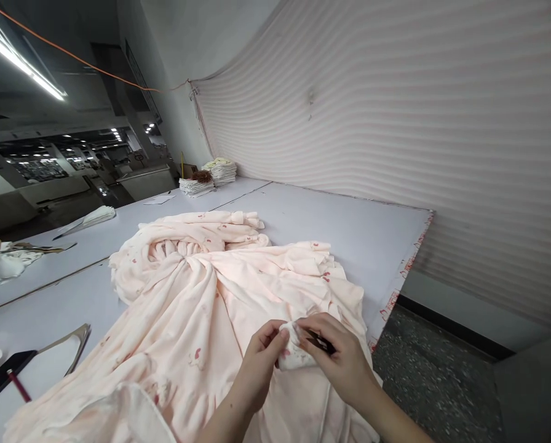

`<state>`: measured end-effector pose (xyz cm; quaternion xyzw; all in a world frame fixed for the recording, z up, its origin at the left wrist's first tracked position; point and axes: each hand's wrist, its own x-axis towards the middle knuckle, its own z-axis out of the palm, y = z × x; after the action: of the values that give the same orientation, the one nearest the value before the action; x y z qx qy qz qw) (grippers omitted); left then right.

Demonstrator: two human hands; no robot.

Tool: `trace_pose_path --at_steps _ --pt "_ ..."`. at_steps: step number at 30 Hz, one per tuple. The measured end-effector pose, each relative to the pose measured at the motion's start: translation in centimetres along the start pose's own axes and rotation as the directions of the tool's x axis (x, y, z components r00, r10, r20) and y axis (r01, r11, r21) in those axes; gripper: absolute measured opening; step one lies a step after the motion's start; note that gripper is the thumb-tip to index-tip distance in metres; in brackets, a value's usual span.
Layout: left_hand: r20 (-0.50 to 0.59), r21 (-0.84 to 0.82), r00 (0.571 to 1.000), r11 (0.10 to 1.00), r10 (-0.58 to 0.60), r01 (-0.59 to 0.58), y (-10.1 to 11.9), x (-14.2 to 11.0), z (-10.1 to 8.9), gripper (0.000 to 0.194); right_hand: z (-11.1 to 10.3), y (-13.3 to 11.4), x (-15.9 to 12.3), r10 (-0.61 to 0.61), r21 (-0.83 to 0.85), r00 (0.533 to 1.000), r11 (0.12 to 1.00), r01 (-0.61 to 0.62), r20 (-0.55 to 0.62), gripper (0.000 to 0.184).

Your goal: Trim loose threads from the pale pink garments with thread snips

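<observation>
A pale pink plush garment (220,314) with small red prints lies heaped and gathered over the table in front of me. My left hand (259,360) is closed, thumb and fingers pinching a bunched edge (295,354) of the cloth, whose whitish underside shows. Close beside it, my right hand (344,360) is closed around small dark thread snips (320,342). Its fingertips also touch the bunched edge. The tips of the snips lie against the cloth and are partly hidden by my fingers, so whether the blades are apart cannot be seen.
Left of the garment are a dark phone (8,372), a clipboard (75,351) and a dark red pen (19,386). Stacks of folded white cloth (222,171) stand at the table's far end. A striped cloth curtain (372,104) hangs at right, beyond the table's taped edge (402,277).
</observation>
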<state>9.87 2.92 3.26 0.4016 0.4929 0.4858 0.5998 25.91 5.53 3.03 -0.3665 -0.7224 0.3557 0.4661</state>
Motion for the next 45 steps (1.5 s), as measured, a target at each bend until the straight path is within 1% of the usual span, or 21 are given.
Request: trace_pose_path --at_steps 2,4,7,10,12,14,17,19,21,22,24,27,30,34,36,38,40,42,43,44,45 --pt "0.021 -0.005 1.000 1.000 -0.013 0.014 -0.1 0.0 -0.2 0.027 0.3 -0.2 0.2 0.018 0.031 0.998 0.999 -0.020 0.064 0.018" --pt "0.050 -0.014 0.998 1.000 -0.025 0.026 -0.1 0.0 -0.4 0.027 0.6 -0.2 0.5 0.043 0.027 0.996 0.999 -0.045 0.083 0.017" --pt "0.107 -0.023 0.993 0.998 -0.059 0.062 -0.1 0.0 -0.7 0.026 0.9 0.1 0.6 0.042 -0.024 0.996 0.999 -0.041 0.073 0.009" --pt "0.146 -0.016 0.985 0.995 -0.092 0.095 0.0 0.1 -0.9 0.026 1.1 0.7 0.1 -0.004 -0.085 0.999 0.996 0.007 0.043 0.013" --pt "0.115 0.014 0.990 0.997 -0.081 0.080 0.0 0.1 -0.7 0.027 1.3 1.3 -0.4 -0.022 -0.137 1.000 0.990 0.025 0.017 0.015" --pt "0.059 0.084 0.997 0.996 -0.047 0.042 0.1 0.0 -0.4 0.032 1.6 1.7 -0.7 -0.027 -0.167 1.000 0.986 0.028 0.006 0.014" --pt "0.052 0.232 0.999 0.973 -0.015 0.003 0.3 -0.2 0.1 0.033 2.0 1.9 -0.8 -0.021 -0.131 1.000 0.991 0.019 -0.017 0.013" --pt "0.041 0.280 0.999 0.960 -0.009 -0.003 0.4 -0.4 0.5 0.033 2.0 1.7 -0.6 0.043 -0.062 0.998 0.997 -0.047 -0.054 0.013" --pt "-0.017 0.254 1.000 0.967 0.000 0.004 0.5 -0.5 0.7 0.033 1.6 1.3 -0.4 0.141 0.038 0.987 0.990 -0.138 -0.076 0.015" --pt "-0.047 0.220 0.999 0.975 0.002 0.008 0.6 -0.6 0.8 0.033 1.2 1.1 -0.4 0.179 0.081 0.982 0.981 -0.174 -0.067 0.017" --pt "-0.073 0.139 0.997 0.990 0.006 0.004 0.5 -0.6 0.9 0.032 0.4 0.7 -0.4 0.207 0.118 0.978 0.972 -0.204 -0.015 0.020" --pt "-0.034 0.070 0.999 0.997 0.031 -0.029 0.2 -0.5 0.9 0.029 -0.6 0.4 -0.7 0.225 0.086 0.971 0.969 -0.231 0.081 0.023" --pt "0.005 0.110 0.999 0.993 0.046 -0.047 0.0 -0.3 0.8 0.030 -0.7 0.0 -0.5 0.255 0.075 0.956 0.960 -0.268 0.144 0.020" --pt "0.007 0.194 1.000 0.981 -0.005 0.004 0.0 -0.3 0.9 0.034 -0.5 -0.4 0.2 0.246 0.053 0.952 0.964 -0.260 0.182 0.021" --pt "0.037 0.214 0.999 0.977 -0.020 0.012 0.2 -0.3 0.9 0.032 -0.5 -0.4 0.3 0.265 0.116 0.945 0.950 -0.289 0.189 0.021" --pt "0.061 0.245 0.998 0.969 0.010 -0.024 0.6 -0.3 0.5 0.028 -0.6 -0.1 0.2 0.303 0.192 0.932 0.920 -0.341 0.200 0.024" --pt "-0.001 0.222 0.990 0.965 0.141 -0.137 1.4 0.0 -0.4 0.024 -0.9 0.8 0.2 0.344 0.246 0.926 0.894 -0.374 0.157 0.026" --pt "-0.112 0.082 0.956 0.961 0.272 -0.264 2.5 0.7 -1.6 0.024 -1.4 2.3 0.5 0.370 0.259 0.929 0.895 -0.363 0.023 0.027" --pt "-0.161 0.001 0.940 0.952 0.301 -0.305 3.0 1.3 -2.1 0.024 -1.6 3.3 0.8 0.369 0.245 0.928 0.906 -0.346 -0.058 0.027" --pt "-0.189 -0.048 0.934 0.947 0.303 -0.317 3.5 1.9 -2.5 0.023 -1.8 4.2 1.2 0.357 0.210 0.926 0.921 -0.327 -0.124 0.028" --pt "-0.187 -0.026 0.934 0.949 0.304 -0.314 3.9 2.5 -2.6 0.021 -2.0 5.1 1.7 0.336 0.157 0.927 0.937 -0.312 -0.165 0.029"
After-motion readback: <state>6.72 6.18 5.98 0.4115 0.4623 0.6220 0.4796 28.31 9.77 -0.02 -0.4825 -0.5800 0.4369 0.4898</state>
